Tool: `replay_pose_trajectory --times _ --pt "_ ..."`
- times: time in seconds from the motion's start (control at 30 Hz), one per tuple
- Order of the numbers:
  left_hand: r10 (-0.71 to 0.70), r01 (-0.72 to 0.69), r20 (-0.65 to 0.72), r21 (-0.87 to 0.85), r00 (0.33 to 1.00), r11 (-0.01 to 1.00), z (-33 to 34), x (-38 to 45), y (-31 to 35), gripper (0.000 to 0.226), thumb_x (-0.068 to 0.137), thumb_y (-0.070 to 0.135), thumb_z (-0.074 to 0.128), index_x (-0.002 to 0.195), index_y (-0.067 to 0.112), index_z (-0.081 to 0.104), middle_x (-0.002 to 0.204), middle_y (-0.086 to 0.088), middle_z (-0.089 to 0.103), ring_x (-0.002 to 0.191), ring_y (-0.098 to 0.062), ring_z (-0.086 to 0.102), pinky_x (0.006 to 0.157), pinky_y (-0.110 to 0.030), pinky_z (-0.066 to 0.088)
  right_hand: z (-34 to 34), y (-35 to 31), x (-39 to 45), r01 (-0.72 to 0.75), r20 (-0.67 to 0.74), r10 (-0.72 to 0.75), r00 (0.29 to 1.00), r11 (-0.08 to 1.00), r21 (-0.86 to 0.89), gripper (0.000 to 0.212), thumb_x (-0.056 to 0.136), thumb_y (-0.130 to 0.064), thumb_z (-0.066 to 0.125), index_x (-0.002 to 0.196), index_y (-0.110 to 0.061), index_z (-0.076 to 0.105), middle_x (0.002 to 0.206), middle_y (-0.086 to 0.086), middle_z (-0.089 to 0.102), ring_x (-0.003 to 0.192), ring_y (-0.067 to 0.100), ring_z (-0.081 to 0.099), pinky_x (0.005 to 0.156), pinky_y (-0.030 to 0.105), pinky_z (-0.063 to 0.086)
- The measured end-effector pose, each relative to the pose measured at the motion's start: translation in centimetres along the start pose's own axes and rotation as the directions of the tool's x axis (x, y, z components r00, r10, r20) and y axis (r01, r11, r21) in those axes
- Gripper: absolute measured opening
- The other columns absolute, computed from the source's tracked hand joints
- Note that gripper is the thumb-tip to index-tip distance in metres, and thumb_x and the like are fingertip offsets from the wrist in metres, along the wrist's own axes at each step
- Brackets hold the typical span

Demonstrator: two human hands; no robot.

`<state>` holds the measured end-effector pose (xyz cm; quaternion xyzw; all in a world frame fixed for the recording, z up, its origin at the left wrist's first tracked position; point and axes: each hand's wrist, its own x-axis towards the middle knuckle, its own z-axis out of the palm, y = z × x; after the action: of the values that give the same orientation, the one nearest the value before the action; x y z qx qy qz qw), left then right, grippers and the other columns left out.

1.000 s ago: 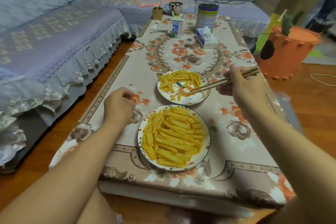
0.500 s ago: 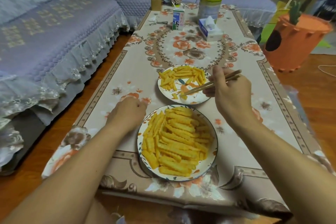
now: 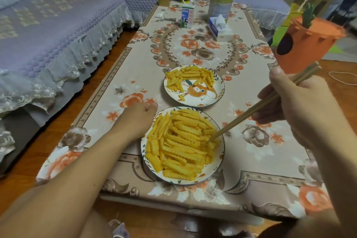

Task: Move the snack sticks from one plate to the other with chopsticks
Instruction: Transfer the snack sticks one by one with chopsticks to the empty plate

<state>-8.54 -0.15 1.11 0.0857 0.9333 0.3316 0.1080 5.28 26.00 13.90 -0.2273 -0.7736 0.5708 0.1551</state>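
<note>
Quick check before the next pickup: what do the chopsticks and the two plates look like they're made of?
The chopsticks look like bare wood or bamboo: matte tan, no shine, plain squared ends above the right hand. The near plate and far plate look like glazed ceramic: smooth white surface, printed orange and green motifs, thin dark rim line. Melamine can't be ruled out by sight alone.

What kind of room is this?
Most likely a living room at home: a sofa with a lacy purple cover wraps around a low coffee table in a flowered cloth, with a tissue box on it.
</note>
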Motion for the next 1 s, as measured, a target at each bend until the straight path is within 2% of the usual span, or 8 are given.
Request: replay_pose_trajectory --times 0.13,0.3,0.4,0.47,0.57,0.73,0.87,1.0 --pt "0.01 -0.01 -0.017 -0.007 1.0 1.0 0.2 -0.5 0.2 0.053 0.107 0.049 0.035 0.065 0.016 0.036 0.06 -0.005 0.04 0.057 -0.022 0.041 0.06 -0.033 0.025 0.1 0.0 -0.2 0.02 0.038 -0.018 0.999 0.999 -0.046 0.05 0.106 -0.035 0.05 0.084 0.007 0.065 0.062 0.023 0.068 0.054 0.035 0.071 0.052 0.042 0.063" --pt "0.034 -0.036 -0.056 -0.027 0.998 0.999 0.6 -0.9 -0.3 0.056 0.107 0.05 0.033 0.064 0.016 0.033 0.057 -0.002 0.037 0.056 -0.022 0.038 0.058 -0.034 0.025 -1.1 -0.1 0.5 0.113 -0.122 -0.11 0.986 0.993 0.018 0.042 0.107 -0.033 0.049 0.083 -0.003 0.066 0.061 0.012 0.07 0.055 0.03 0.072 0.052 0.033 0.062" --pt "0.035 -0.037 -0.062 -0.028 0.997 0.999 0.8 -0.7 -0.9 0.063 0.106 0.054 0.03 0.07 0.005 0.048 0.066 -0.012 0.056 0.068 -0.03 0.056 0.064 -0.036 0.038 0.0 0.8 1.1 0.177 -0.18 -0.162 0.97 0.982 0.07 0.038 0.108 -0.032 0.049 0.085 -0.008 0.067 0.066 0.008 0.072 0.06 0.028 0.073 0.058 0.034 0.064" --pt "0.021 -0.022 -0.056 -0.024 0.998 0.999 0.8 -0.6 -1.1 0.068 0.106 0.057 0.027 0.088 0.003 0.064 0.085 -0.012 0.068 0.084 -0.031 0.063 0.079 -0.04 0.05 1.5 1.6 1.6 0.183 -0.155 -0.164 0.974 0.977 0.114 0.036 0.108 -0.031 0.048 0.089 -0.008 0.068 0.073 0.012 0.073 0.066 0.029 0.075 0.063 0.035 0.065" --pt "0.017 -0.018 -0.048 -0.026 0.999 1.0 0.7 -0.4 -1.1 0.071 0.106 0.058 0.024 0.102 0.003 0.069 0.097 -0.014 0.072 0.091 -0.029 0.064 0.089 -0.046 0.051 4.0 2.7 2.8 0.166 -0.112 -0.15 0.982 0.974 0.151 0.038 0.108 -0.031 0.048 0.095 -0.003 0.071 0.081 0.018 0.074 0.07 0.03 0.076 0.067 0.038 0.065" --pt "0.022 -0.023 -0.065 -0.016 0.998 1.0 0.9 -0.1 -1.0 0.067 0.105 0.058 0.023 0.085 0.012 0.067 0.084 -0.006 0.07 0.083 -0.024 0.063 0.083 -0.041 0.052 7.7 3.4 3.9 0.177 -0.108 -0.163 0.981 0.974 0.142 0.03 0.104 -0.029 0.057 0.088 -0.009 0.071 0.075 0.014 0.074 0.065 0.027 0.076 0.067 0.042 0.065" --pt "0.023 -0.025 -0.061 -0.03 0.998 0.999 0.7 -0.2 -0.7 0.059 0.106 0.056 0.026 0.065 0.019 0.046 0.069 -0.005 0.057 0.074 -0.028 0.058 0.062 -0.035 0.036 9.4 4.4 3.3 0.237 -0.064 -0.235 0.97 0.971 0.026 0.025 0.103 -0.03 0.058 0.084 -0.019 0.069 0.071 0.006 0.074 0.064 0.021 0.075 0.07 0.049 0.063" --pt "0.048 -0.049 -0.033 -0.041 0.998 0.998 0.6 -0.2 -0.4 0.057 0.106 0.056 0.025 0.062 0.023 0.04 0.067 -0.01 0.05 0.081 -0.038 0.057 0.071 -0.041 0.041 9.3 5.0 3.2 0.258 -0.068 -0.256 0.964 0.966 0.023 0.026 0.105 -0.032 0.054 0.083 -0.025 0.067 0.074 0.0 0.072 0.065 0.021 0.074 0.07 0.052 0.061"
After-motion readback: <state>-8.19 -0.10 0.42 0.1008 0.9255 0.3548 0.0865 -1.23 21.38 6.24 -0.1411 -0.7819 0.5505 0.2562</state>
